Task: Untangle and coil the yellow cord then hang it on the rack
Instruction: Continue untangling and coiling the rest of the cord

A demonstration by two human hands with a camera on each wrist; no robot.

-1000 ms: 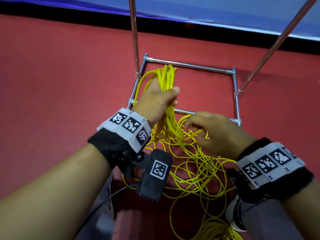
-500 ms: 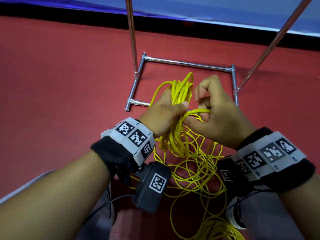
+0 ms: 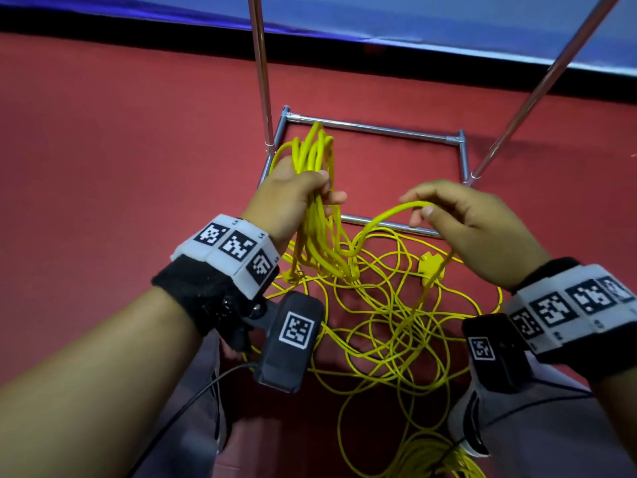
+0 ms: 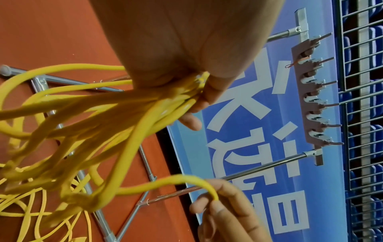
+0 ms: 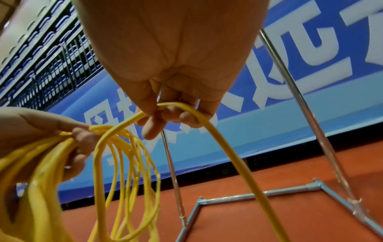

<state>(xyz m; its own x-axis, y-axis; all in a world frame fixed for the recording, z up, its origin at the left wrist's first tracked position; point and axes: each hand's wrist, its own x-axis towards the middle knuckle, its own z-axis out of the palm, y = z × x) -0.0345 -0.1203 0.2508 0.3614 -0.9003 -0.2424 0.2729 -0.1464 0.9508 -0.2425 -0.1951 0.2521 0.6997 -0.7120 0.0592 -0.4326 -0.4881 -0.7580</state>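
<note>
— Where's the yellow cord (image 3: 386, 305)?
— Mostly a loose tangle on the red floor (image 3: 138, 167), several loops bunched upright, one strand arching right.
— The rack (image 4: 311, 91)?
— Metal, hooks bare.

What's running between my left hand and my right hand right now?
In the head view, one strand of the yellow cord arcs from the bundle in the left hand to the right hand; nothing else spans the gap.

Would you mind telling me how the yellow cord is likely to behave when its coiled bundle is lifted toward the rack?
The yellow cord probably stays floppy: loops droop from the left hand and sag between both hands. It seems light, since the right hand holds a strand with a pinch. The tangled slack on the floor will likely drag along and snag.
</note>
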